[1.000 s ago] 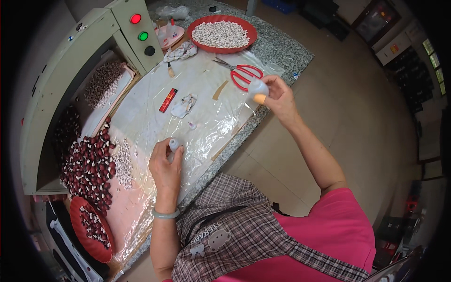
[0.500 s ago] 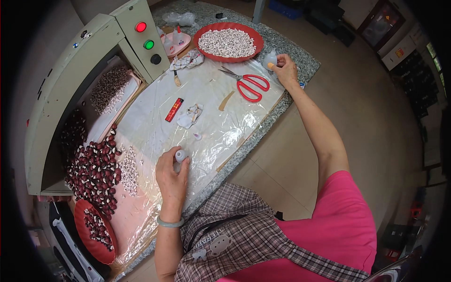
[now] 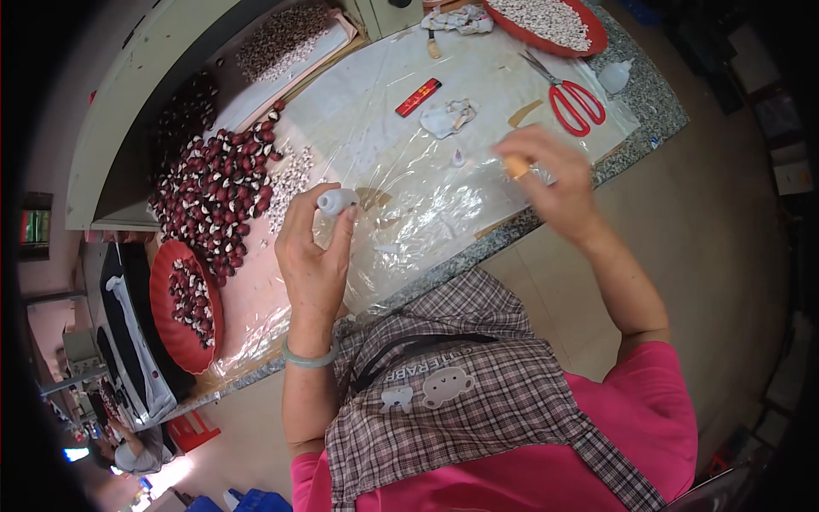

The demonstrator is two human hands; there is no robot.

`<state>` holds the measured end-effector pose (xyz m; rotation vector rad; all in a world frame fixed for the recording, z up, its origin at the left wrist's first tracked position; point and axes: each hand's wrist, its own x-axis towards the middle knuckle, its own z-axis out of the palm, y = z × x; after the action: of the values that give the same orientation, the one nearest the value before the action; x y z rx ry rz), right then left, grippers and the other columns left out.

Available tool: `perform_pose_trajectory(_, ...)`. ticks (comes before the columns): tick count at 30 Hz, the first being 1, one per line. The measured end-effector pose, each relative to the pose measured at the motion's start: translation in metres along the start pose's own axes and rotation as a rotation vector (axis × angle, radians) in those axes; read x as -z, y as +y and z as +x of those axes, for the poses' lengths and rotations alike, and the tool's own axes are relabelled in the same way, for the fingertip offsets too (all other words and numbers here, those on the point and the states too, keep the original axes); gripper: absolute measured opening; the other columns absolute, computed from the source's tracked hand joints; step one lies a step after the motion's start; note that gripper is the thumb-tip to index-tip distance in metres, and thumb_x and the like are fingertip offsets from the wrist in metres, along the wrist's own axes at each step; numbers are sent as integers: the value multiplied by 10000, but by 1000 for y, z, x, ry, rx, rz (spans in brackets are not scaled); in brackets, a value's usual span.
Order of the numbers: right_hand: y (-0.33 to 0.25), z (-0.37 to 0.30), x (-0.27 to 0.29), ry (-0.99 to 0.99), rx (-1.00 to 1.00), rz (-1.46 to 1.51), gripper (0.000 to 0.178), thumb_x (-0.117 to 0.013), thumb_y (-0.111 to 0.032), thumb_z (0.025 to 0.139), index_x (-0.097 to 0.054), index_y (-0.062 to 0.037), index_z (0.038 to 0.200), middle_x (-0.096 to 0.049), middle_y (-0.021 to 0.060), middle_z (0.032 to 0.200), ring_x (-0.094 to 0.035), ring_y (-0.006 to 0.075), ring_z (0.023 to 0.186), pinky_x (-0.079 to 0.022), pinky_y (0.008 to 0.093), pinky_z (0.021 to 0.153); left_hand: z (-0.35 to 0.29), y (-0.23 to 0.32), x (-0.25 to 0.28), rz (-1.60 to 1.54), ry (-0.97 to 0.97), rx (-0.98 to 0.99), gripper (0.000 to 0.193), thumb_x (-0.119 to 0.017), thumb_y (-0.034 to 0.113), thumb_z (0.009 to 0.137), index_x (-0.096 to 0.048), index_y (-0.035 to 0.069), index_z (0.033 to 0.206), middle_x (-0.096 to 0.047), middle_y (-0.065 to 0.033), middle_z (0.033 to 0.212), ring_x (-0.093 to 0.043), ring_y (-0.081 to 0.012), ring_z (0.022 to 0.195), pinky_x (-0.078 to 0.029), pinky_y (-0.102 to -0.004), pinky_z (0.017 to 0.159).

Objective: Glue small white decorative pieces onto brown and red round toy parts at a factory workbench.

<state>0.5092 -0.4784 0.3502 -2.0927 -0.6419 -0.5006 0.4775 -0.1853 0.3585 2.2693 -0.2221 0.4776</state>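
My left hand (image 3: 309, 256) pinches a small whitish plastic bottle (image 3: 339, 202) between thumb and fingers, its uncapped neck facing left. Over the table, right of a small nozzle cap (image 3: 458, 159), hangs my right hand (image 3: 554, 181), blurred by motion. Its fingers are bent and one wears an orange finger cover (image 3: 516, 165); whether anything lies between them is not clear. A larger translucent squeeze bottle (image 3: 614, 78) stands at the far right, apart from both hands. Near it lie red-handled scissors (image 3: 573, 104).
Dark red seeds with pale patches (image 3: 213, 192) spread beside a machine housing (image 3: 119, 115). Red trays hold seeds at left (image 3: 159, 294) and pale beads at the back (image 3: 589, 47). A red lighter (image 3: 418, 97) and crumpled cloth (image 3: 448, 119) lie on the plastic sheet (image 3: 367, 102).
My right hand has let go of the larger squeeze bottle and come back toward the nozzle cap. The bottle in my left hand is now tipped sideways. The view has shifted.
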Motion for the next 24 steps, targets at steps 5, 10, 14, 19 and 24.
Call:
perform_pose_trajectory(5, -26, 9, -81, -198, 178, -27, 198, -640, 9, 789, -672, -23, 982, -628, 104, 954, -647, 245, 812, -539, 319, 680, -18, -12, 16, -31, 10, 83, 215, -695, 55, 828, -625, -12, 1020, -644, -133, 960, -630, -257, 883, -489, -340, 797)
perform_pose_trajectory(10, -43, 10, -95, -377, 139, 92, 227, -654, -17, 777, -653, -27, 1003, -609, 102, 957, -645, 241, 833, -547, 331, 691, -32, -22, 22, -88, 34, 148, 215, -695, 62, 830, -624, -12, 1019, -643, -134, 946, -630, -260, 864, -490, -335, 782)
perform_pose_trajectory(14, -51, 5, -102, -407, 182, -37, 228, -641, -14, 775, -636, -20, 1002, -582, 104, 965, -628, 245, 867, -543, 343, 701, -37, -25, 22, -89, 13, 177, 217, -700, 67, 827, -625, -9, 1016, -639, -132, 931, -630, -254, 857, -491, -334, 773)
perform_pose_trajectory(19, -48, 12, -108, -505, 265, -108, 162, -601, 5, 767, -591, 33, 926, -551, 135, 1040, -620, 288, 941, -554, 370, 750, -36, -28, 19, -76, -37, 168, 254, -696, 62, 861, -620, -22, 1088, -654, -86, 967, -623, -148, 898, -496, -277, 806)
perform_pose_trajectory(24, -50, 21, -106, -559, 349, -157, 131, -595, 7, 756, -575, 40, 881, -542, 147, 1030, -624, 295, 973, -561, 376, 763, -34, -28, 15, -80, -45, 162, 253, -693, 61, 864, -619, -22, 1091, -657, -90, 977, -628, -153, 891, -501, -281, 806)
